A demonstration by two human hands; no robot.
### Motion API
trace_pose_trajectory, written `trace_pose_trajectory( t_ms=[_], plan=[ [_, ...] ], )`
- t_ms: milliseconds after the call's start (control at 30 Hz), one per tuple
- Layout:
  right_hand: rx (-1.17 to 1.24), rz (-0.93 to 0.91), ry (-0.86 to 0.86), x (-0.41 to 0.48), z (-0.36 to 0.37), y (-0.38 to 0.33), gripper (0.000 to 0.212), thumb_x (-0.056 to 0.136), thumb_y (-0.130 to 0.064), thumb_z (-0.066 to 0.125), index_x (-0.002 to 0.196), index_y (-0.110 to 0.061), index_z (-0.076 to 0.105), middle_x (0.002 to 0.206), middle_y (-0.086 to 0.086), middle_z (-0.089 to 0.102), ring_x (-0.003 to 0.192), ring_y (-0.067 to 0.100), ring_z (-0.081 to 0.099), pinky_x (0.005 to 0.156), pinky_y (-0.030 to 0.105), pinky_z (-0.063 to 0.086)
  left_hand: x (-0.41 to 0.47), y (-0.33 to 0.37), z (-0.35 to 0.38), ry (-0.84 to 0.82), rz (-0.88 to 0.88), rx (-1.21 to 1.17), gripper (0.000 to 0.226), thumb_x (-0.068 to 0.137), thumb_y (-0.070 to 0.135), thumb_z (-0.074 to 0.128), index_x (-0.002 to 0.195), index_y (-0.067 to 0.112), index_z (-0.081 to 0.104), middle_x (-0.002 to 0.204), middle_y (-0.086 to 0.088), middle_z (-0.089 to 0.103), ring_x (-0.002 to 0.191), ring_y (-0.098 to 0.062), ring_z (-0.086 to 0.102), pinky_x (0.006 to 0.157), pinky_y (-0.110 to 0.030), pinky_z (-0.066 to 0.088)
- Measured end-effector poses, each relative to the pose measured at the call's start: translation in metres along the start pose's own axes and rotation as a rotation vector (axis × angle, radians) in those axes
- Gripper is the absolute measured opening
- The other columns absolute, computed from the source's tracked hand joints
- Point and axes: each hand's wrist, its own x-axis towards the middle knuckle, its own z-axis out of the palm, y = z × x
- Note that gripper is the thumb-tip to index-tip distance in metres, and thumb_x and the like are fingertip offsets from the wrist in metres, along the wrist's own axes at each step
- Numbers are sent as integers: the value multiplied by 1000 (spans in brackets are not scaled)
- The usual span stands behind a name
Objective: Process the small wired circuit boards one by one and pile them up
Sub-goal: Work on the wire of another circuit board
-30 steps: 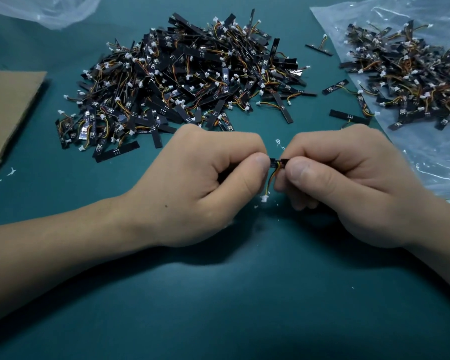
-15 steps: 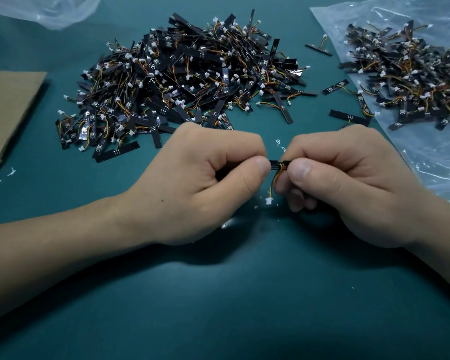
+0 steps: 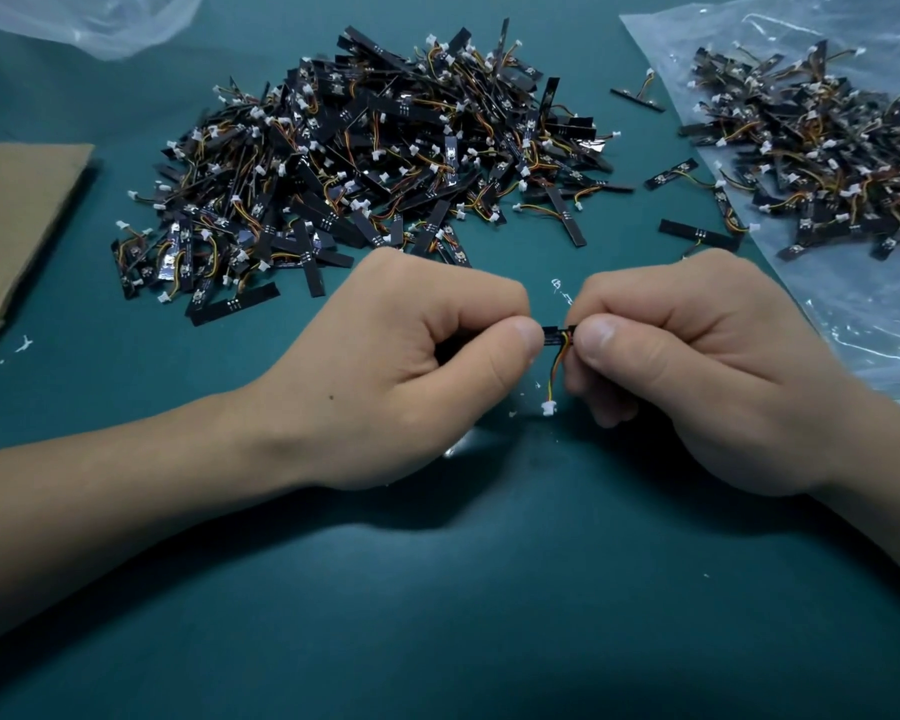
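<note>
Two hands meet over a teal mat (image 3: 437,589); the left hand (image 3: 385,366) and the right hand (image 3: 697,376) each pinch one end of a small black board (image 3: 554,336) between thumb and curled fingers, thumbs nearly touching; only a short stretch of the board shows between them, held just above the mat's middle. Its red and yellow wires (image 3: 556,368) hang down to a white plug (image 3: 548,406) close to the mat. Beyond the hands a big pile (image 3: 375,163) of similar boards sprawls on the mat; a second pile (image 3: 811,148) lies on a clear bag (image 3: 853,330) at the right; a few loose boards (image 3: 697,234) sit between the two piles. Cardboard (image 3: 17,210) lies at the left edge; more clear plastic (image 3: 100,18) fills the top left corner.
</note>
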Motion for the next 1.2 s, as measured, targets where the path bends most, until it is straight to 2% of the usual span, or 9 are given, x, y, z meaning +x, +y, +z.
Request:
trace_pose_trajectory(
  t_ms=[133,267,433,667,900,967,1033,1100,1200],
  plan=[
    [25,17,3,0,0,-1,27,96,-31,48,78,-22,65,61,-6,64,53,15,63,52,29,46,0,0,1,28,-9,14,40,99,16,49,62,1,52,52,-1,37,52,-11,36,52,-18,29],
    [3,40,19,0,0,0,21,97,-29,62,79,-18,63,60,6,64,49,15,61,49,36,45,0,1,0,33,-19,-2,39,99,20,47,65,3,56,54,1,41,53,-9,39,53,-18,31],
    [36,54,63,1,3,-1,16,97,-24,63,82,-19,64,64,0,65,50,12,59,50,20,43,0,1,0,35,-31,-20,37,100,22,47,68,8,59,54,2,42,53,-9,40,53,-19,32],
    [-34,72,49,3,2,-1,19,92,-26,68,74,-24,64,61,-1,63,51,13,54,49,25,42,0,1,1,43,-21,30,37,100,23,47,69,8,62,54,3,45,54,-12,44,53,-19,33],
    [-18,78,61,3,2,2,23,89,-29,74,71,-21,63,59,2,64,48,12,55,48,20,41,1,1,3,46,-5,115,33,102,17,54,71,11,59,56,6,41,54,-9,41,55,-13,28],
    [19,77,45,2,1,1,23,91,-31,72,72,-22,63,60,1,64,47,9,56,47,21,42,0,1,2,48,-13,86,33,102,17,53,70,10,58,55,5,41,54,-10,41,54,-15,30],
    [118,76,5,0,0,0,20,93,-32,61,76,-21,65,63,1,66,50,9,59,49,25,46,0,0,1,41,-25,25,36,102,18,51,68,8,58,55,3,42,54,-13,43,53,-20,33],
    [209,88,0,0,-1,0,24,94,-31,51,79,-19,66,65,4,67,54,14,60,53,26,47,0,1,0,40,-26,-20,38,102,20,47,67,7,56,55,2,42,54,-12,42,54,-19,33],
    [209,92,31,1,0,1,27,94,-31,47,75,-20,63,64,5,66,55,18,59,55,25,46,0,3,0,80,-17,-21,40,99,20,46,64,3,52,55,0,38,54,-8,36,54,-17,31]
  ],
)
